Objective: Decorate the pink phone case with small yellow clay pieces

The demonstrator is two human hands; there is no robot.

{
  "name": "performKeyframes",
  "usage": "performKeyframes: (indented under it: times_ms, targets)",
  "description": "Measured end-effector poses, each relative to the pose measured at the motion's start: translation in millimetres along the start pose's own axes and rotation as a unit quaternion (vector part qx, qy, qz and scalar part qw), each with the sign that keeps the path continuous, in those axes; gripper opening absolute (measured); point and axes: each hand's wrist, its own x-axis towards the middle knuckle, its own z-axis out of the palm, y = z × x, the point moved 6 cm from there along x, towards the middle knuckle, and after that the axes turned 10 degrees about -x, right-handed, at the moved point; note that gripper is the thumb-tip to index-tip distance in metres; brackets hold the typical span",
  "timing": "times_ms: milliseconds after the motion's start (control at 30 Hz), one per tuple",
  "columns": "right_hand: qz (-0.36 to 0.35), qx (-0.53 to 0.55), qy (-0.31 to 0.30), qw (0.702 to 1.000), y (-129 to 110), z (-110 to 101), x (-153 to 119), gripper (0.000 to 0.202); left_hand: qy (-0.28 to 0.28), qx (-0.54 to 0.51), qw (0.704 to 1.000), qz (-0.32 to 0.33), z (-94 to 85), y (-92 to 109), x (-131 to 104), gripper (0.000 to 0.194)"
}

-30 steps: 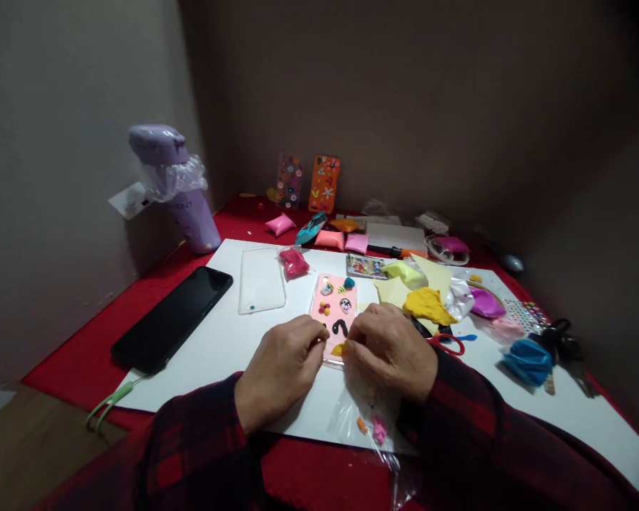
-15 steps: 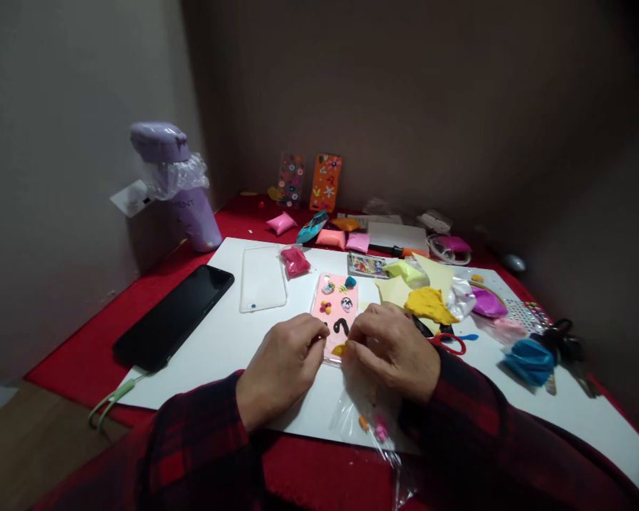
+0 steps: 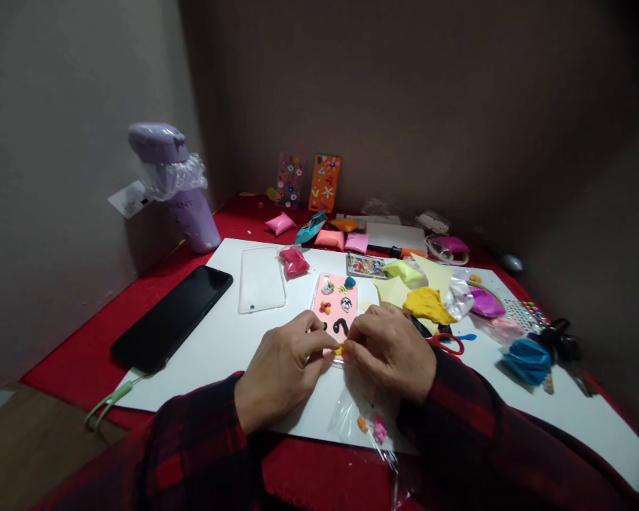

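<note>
A pink phone case lies on the white board, with small clay figures on its surface, among them a black curved piece. A small yellow clay piece is at the case's near end, between my fingertips. My left hand reaches it from the left, thumb and forefinger closed against it. From the right, my right hand pinches the same piece. The hands cover the lower edges of the case. Below my right hand is a clear plastic bag with pink and orange bits.
A black smartphone and a clear phone case lie to the left. On the right are yellow clay, red-handled scissors and a blue packet. A purple bottle stands at the back left; decorated cases lean against the wall.
My left hand has shifted right, its fingertips moving onto the yellow clay piece. My right hand stays near the same spot, and the view has moved slightly.
</note>
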Motion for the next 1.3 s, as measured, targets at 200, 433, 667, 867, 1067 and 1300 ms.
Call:
performKeyframes:
  times_ms: [200,433,667,867,1067,1300]
  targets:
    - [0.020,-0.002,0.018,1.000,9,0,-2,0.011,-0.006,0.028,1.000,0.011,1.3,1,0,0.018]
    - [0.011,0.035,0.036,0.999,15,-8,-5,0.011,-0.002,0.012,1.000,0.005,0.4,0,1,0.016]
    - [-0.080,0.057,0.077,0.992,4,-12,-11,0.017,-0.010,0.016,1.000,0.012,3.4,-1,0,0.017]
    - [-0.162,-0.057,0.084,0.982,-2,-6,-15,0.018,-0.017,0.040,0.999,0.024,5.0,-1,-1,0.018]
    - [-0.186,-0.100,0.097,0.973,-2,-2,-17,0.016,-0.015,0.051,0.998,0.030,5.5,-1,0,0.020]
    - [-0.161,-0.050,0.089,0.982,2,-9,-17,0.022,0.000,0.005,1.000,0.019,1.0,1,0,0.017]
